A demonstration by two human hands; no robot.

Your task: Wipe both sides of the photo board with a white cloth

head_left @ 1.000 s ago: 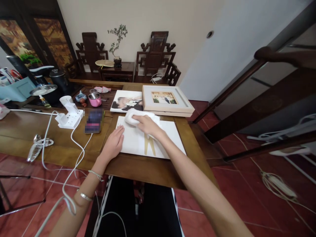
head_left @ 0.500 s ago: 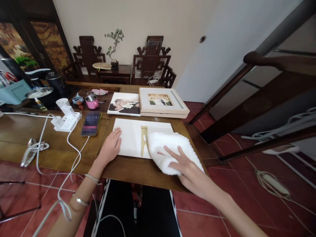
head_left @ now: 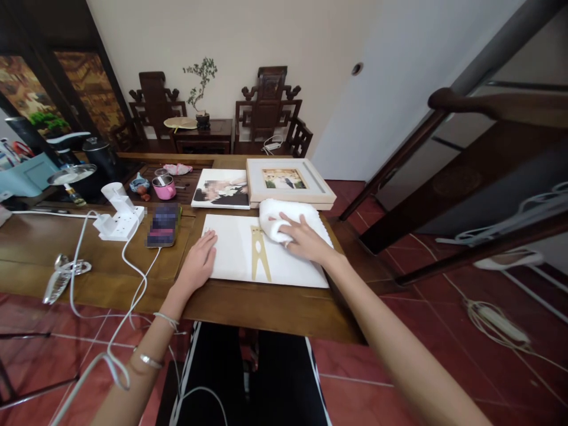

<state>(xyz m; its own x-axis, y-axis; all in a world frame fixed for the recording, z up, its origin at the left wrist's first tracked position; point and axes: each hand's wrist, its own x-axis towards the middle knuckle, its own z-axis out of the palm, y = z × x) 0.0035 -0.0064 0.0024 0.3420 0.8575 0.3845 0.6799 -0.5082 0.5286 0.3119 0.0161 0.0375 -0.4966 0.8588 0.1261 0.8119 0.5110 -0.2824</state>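
My left hand (head_left: pixel 198 263) lies flat near the table's front edge, fingers stretched out and close together on the left side of the white panel (head_left: pixel 233 251), gripping nothing. My right hand (head_left: pixel 306 239) is open, fingers spread over the bunched white cloth (head_left: pixel 288 214), resting on it rather than closed round it. The panel lies flat on the wooden table (head_left: pixel 266 310) before me, a gold-coloured stand piece (head_left: pixel 258 260) on its face, the cloth covering its far right corner. Off to my left are a clear hair clip (head_left: pixel 60 281), then a power strip (head_left: pixel 122 225) with plugs in it and a phone (head_left: pixel 162 228). Beyond the panel, a photo print (head_left: pixel 222 188) sits beside a pale, deep frame (head_left: pixel 327 198) with a small picture set inside. Left of those, a pink cup (head_left: pixel 165 189) has something pale in it, too small to make out. Farther left, a light-blue holder (head_left: pixel 31 177) contains upright items, one of them red. Behind everything, a dark pot (head_left: pixel 203 120) holds a small leafy tree (head_left: pixel 202 80).
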